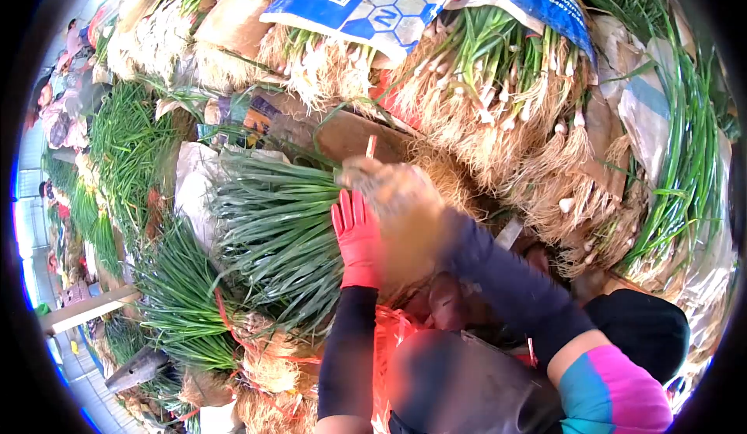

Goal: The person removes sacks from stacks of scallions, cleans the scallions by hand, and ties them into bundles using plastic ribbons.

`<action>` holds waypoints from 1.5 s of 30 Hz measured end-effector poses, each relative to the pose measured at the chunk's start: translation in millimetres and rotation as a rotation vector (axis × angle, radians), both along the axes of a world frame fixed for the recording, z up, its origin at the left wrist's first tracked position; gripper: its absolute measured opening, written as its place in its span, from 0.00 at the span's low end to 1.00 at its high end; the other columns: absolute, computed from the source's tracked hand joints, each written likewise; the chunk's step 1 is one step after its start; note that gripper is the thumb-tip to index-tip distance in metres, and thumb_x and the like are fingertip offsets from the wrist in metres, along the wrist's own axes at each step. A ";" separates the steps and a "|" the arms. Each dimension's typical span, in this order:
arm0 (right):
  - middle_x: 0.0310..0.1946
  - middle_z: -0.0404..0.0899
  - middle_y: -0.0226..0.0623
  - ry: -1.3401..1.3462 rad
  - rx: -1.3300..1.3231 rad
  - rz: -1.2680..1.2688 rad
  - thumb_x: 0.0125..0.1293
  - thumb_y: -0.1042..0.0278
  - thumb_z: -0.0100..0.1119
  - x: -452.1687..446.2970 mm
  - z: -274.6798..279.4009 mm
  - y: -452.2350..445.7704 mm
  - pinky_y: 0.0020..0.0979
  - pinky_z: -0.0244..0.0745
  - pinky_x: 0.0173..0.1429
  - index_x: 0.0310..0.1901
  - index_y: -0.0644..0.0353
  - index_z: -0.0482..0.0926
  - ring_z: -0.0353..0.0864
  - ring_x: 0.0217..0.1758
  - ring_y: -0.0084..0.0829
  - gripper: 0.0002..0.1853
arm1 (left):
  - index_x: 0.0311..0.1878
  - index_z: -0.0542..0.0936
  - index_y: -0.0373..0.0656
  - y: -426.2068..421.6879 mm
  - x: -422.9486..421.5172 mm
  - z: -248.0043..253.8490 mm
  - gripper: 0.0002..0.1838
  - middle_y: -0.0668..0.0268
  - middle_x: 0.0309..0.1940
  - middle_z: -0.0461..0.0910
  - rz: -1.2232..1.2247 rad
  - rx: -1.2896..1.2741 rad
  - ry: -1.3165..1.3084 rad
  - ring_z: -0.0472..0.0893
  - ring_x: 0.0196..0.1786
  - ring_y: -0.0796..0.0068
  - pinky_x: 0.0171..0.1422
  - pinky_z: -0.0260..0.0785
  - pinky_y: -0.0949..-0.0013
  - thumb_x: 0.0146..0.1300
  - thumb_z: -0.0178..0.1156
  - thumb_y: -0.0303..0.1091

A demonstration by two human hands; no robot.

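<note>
The bundle of green leaves (272,228) lies left of centre in the frame, its blades fanning leftward and its gathered end toward the middle, under the hands. That arrangement seems to put the narrow, bunched part within easy reach while the loose tips spread freely.

The left hand (357,239), in a red glove, lies against the gathered part with its fingers extended, nearly straight and close together. Its grip is not wrapped round anything; it appears to press flat, probably steadying the stems. The right hand (401,193) is blurred beside it, over the bundle's inner end, so I cannot tell how far its grip is closed or whether it has hold of the stems. A thin orange-and-white stick (371,147) juts up just beyond it.

At lower left, a tied bunch (183,302) has a red cord (223,315) across it, presumably to keep its leaves together. Along the top, a blue printed sack (334,2) overlies rooted plants, perhaps as a cover.
</note>
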State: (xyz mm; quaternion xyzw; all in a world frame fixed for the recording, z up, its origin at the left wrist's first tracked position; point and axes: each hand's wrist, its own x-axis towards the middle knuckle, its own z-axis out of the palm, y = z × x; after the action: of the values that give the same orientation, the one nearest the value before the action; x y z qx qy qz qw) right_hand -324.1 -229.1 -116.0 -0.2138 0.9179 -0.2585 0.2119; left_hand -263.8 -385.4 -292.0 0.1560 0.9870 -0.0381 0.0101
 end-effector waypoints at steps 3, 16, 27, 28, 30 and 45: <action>0.66 0.59 0.44 0.470 -0.131 0.077 0.58 0.72 0.43 -40.8 -115.9 5.3 0.35 0.74 0.54 0.65 0.54 0.61 0.76 0.53 0.41 0.29 | 0.69 0.53 0.38 9.3 -1.5 22.5 0.51 0.57 0.70 0.53 0.006 0.125 0.013 0.51 0.72 0.52 0.74 0.39 0.48 0.41 0.62 0.47; 0.32 0.83 0.36 0.268 0.327 0.256 0.57 0.69 0.50 -34.4 -122.8 11.8 0.36 0.77 0.38 0.32 0.55 0.81 0.83 0.37 0.38 0.09 | 0.70 0.51 0.42 5.2 -1.0 19.7 0.68 0.55 0.70 0.51 0.015 0.077 0.002 0.49 0.73 0.54 0.74 0.39 0.51 0.22 0.76 0.52; 0.23 0.74 0.37 0.505 -0.127 0.148 0.59 0.62 0.52 43.9 -142.5 1.0 0.38 0.73 0.32 0.27 0.56 0.77 0.77 0.26 0.39 0.09 | 0.68 0.59 0.48 6.3 -17.8 7.8 0.31 0.63 0.70 0.55 0.014 0.103 0.049 0.55 0.70 0.55 0.71 0.48 0.49 0.60 0.51 0.40; 0.26 0.76 0.39 0.633 -0.235 0.072 0.60 0.62 0.53 34.7 -134.1 7.9 0.37 0.73 0.36 0.30 0.57 0.78 0.78 0.30 0.39 0.09 | 0.68 0.58 0.48 7.5 -19.4 17.4 0.37 0.62 0.70 0.55 0.012 0.115 -0.003 0.55 0.71 0.55 0.72 0.45 0.49 0.54 0.56 0.44; 0.32 0.80 0.40 0.252 -0.600 -0.131 0.61 0.60 0.54 20.6 -119.2 9.6 0.33 0.73 0.45 0.35 0.57 0.80 0.80 0.38 0.36 0.11 | 0.69 0.57 0.47 11.2 -24.7 42.3 0.49 0.61 0.70 0.54 0.025 0.181 -0.134 0.53 0.72 0.55 0.73 0.42 0.49 0.42 0.65 0.51; 0.23 0.79 0.42 -0.020 -0.625 -0.464 0.58 0.65 0.52 -61.8 -162.7 -31.1 0.33 0.73 0.32 0.27 0.63 0.77 0.79 0.27 0.35 0.10 | 0.68 0.60 0.49 11.8 -65.2 28.7 0.54 0.61 0.70 0.54 -0.102 -0.024 -0.133 0.49 0.73 0.51 0.73 0.33 0.42 0.35 0.66 0.63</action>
State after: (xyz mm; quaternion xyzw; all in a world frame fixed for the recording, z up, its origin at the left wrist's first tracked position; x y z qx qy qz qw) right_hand -385.9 -260.2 -278.7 -0.0524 0.8167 -0.5689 0.0816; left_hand -329.0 -373.5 -263.4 0.2080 0.9744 -0.0400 0.0753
